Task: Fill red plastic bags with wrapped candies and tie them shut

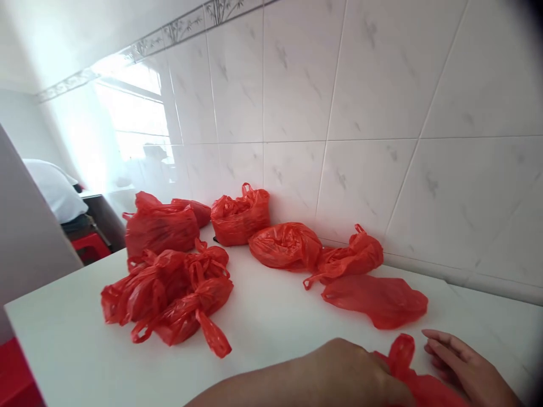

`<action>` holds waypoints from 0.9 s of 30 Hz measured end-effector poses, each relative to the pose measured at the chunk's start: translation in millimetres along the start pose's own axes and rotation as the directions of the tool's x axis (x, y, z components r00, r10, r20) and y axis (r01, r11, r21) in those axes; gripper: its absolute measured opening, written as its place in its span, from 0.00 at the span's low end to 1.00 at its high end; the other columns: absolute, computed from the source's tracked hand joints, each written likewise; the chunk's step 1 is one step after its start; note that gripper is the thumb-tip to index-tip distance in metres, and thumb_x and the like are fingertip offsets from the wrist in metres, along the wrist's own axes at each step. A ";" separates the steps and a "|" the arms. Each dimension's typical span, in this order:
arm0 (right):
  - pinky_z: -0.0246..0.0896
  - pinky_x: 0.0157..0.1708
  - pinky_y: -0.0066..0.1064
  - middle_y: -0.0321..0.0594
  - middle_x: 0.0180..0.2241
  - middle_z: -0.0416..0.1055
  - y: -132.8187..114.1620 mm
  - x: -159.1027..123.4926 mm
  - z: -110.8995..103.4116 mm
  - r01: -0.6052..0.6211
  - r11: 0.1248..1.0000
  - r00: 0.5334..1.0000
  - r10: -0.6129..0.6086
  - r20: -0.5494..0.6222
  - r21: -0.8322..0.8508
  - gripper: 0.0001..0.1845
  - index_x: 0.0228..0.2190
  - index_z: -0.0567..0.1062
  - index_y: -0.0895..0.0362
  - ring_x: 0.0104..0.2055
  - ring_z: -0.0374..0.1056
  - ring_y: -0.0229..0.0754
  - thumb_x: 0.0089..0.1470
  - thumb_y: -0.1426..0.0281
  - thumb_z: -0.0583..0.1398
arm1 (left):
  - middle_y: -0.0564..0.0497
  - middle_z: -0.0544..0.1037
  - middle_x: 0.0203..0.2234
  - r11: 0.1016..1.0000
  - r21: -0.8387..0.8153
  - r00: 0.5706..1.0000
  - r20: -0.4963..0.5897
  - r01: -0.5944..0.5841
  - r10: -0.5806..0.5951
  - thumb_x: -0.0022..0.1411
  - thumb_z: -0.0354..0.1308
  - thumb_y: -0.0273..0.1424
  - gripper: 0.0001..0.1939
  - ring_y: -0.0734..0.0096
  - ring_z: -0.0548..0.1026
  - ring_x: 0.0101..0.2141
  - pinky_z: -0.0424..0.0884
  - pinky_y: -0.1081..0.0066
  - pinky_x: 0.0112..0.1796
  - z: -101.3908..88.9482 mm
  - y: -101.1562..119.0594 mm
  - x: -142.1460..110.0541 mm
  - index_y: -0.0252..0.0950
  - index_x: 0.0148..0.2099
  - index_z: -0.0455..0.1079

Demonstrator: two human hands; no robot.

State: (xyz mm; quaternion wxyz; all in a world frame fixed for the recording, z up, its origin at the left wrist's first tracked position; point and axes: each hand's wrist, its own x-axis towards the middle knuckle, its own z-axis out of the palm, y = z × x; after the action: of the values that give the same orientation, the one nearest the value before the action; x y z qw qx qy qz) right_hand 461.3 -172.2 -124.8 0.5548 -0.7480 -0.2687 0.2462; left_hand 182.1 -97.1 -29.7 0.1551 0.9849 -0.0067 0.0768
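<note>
A red plastic bag (428,390) lies at the bottom right, partly cut off by the frame edge, with one handle loop standing up. My left hand (356,373) reaches across from below and is closed on this bag; its fingertips are hidden behind the back of the hand. On the other side of the bag is my right hand (460,362), fingers loosely stretched and slightly curled, with nothing seen in them. Just beyond both hands, a flattened red bag (377,299) rests on the white table (263,322).
Along the tiled wall (297,102) sit a filled red bag (240,217), a rounded one (286,246) and a crumpled one (354,257). At the left, a large bag (161,226) stands behind a pile of knotted bags (169,294). A red stool (91,246) is farther off.
</note>
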 end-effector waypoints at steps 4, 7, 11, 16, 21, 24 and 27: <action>0.69 0.26 0.35 0.43 0.29 0.75 6.2 7.7 -1.0 -0.072 0.997 0.997 0.071 0.040 0.014 0.21 0.32 0.76 0.51 0.27 0.72 0.46 0.31 0.57 0.65 | 0.54 0.77 0.27 0.986 0.087 0.975 -0.181 0.145 -0.127 0.54 0.57 0.24 0.07 0.69 0.75 0.28 0.65 0.76 0.26 -50.3 0.8 -29.8 0.40 0.35 0.71; 0.68 0.26 0.33 0.43 0.29 0.75 1.1 3.8 1.2 -0.071 0.997 0.996 0.072 0.057 -0.008 0.23 0.35 0.75 0.53 0.27 0.71 0.45 0.33 0.57 0.64 | 0.56 0.76 0.27 0.933 0.069 0.878 -0.368 0.354 -0.306 0.52 0.53 0.20 0.11 0.74 0.72 0.27 0.65 0.77 0.28 -92.5 0.3 -66.9 0.40 0.32 0.71; 0.65 0.25 0.32 0.41 0.29 0.73 -13.2 -12.0 15.2 0.007 0.996 1.000 -0.006 0.011 -0.089 0.22 0.38 0.73 0.56 0.26 0.69 0.42 0.41 0.57 0.59 | 0.60 0.73 0.29 0.712 0.115 0.632 -0.573 0.692 -0.522 0.57 0.45 0.24 0.14 0.75 0.72 0.31 0.63 0.78 0.33 -134.3 -5.7 -128.4 0.42 0.36 0.71; 0.66 0.35 0.37 0.45 0.45 0.69 -28.6 -29.6 52.9 0.244 0.839 0.927 -0.348 -0.136 -0.486 0.21 0.44 0.69 0.54 0.39 0.69 0.47 0.52 0.59 0.51 | 0.57 0.72 0.43 0.337 0.173 0.358 -0.693 0.925 -0.625 0.64 0.41 0.36 0.16 0.64 0.73 0.39 0.65 0.70 0.39 -143.5 -34.1 -204.5 0.42 0.47 0.66; 0.57 0.53 0.43 0.52 0.56 0.58 -26.6 -30.2 80.7 0.544 0.477 0.733 -0.671 0.114 -0.690 0.27 0.55 0.61 0.60 0.59 0.55 0.53 0.55 0.62 0.51 | 0.41 0.55 0.63 0.164 0.255 0.300 -0.715 0.953 -0.631 0.61 0.51 0.39 0.27 0.40 0.53 0.60 0.58 0.48 0.51 -99.2 -85.8 -255.8 0.42 0.61 0.57; 0.56 0.55 0.44 0.53 0.59 0.56 -14.7 -24.1 81.3 0.614 0.354 0.671 -0.705 0.231 -0.706 0.31 0.58 0.57 0.60 0.60 0.54 0.53 0.57 0.59 0.51 | 0.45 0.49 0.66 0.128 0.207 0.230 -0.609 0.970 -0.759 0.62 0.48 0.41 0.27 0.41 0.46 0.63 0.54 0.45 0.52 -74.0 -107.4 -268.3 0.45 0.63 0.55; 0.60 0.51 0.43 0.50 0.56 0.61 -1.8 -14.2 78.4 0.633 0.345 0.675 -0.685 0.276 -0.693 0.33 0.60 0.54 0.58 0.57 0.58 0.52 0.57 0.57 0.50 | 0.44 0.48 0.66 0.111 0.191 0.191 -0.480 0.975 -0.856 0.61 0.47 0.44 0.30 0.38 0.48 0.62 0.51 0.39 0.53 -64.1 -117.2 -273.2 0.46 0.64 0.55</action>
State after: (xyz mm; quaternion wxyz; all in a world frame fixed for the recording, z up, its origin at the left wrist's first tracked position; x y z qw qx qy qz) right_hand 398.4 -126.7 -142.6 0.2576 -0.7385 -0.6037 -0.1544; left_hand -93.1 31.2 -47.1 -0.0703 0.7546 0.6468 0.0852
